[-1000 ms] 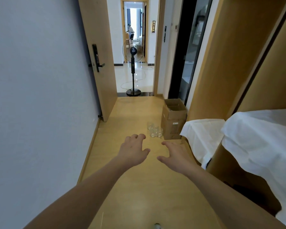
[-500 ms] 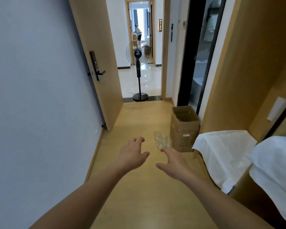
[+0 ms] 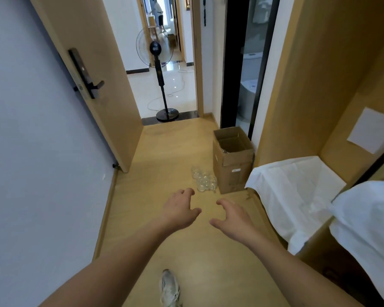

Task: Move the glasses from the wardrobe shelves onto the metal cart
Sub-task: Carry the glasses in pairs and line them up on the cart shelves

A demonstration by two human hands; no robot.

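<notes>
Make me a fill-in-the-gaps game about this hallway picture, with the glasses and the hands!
1. The cluster of clear glasses stands on the ____.
2. Right beside the glasses stands an open ____ box.
3. The left hand and the right hand hold ____.
4. In the doorway at the far end stands a black ____ on a pole.

Missing words: floor; cardboard; nothing; fan
</notes>
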